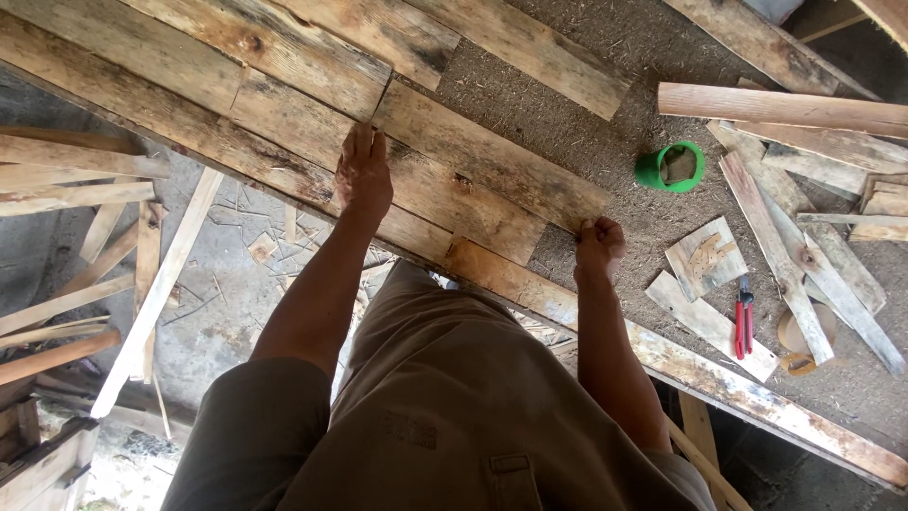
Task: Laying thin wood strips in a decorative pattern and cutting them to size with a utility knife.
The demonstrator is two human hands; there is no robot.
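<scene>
Left hand (363,175): lying flat, fingers together, pressing on a weathered plank (473,170).
Right hand (599,248): curling closed, gripping that plank's end.
Table (615,57): carrying green cup (672,167), red pliers (744,326).

The desk (624,203) is a rough, sawdust-covered board edged by a worn wooden rail. On it lie weathered planks (454,161) laid side by side, a green cup (670,167), red-handled pliers (744,326), and loose wood offcuts (804,246) at the right.
</scene>
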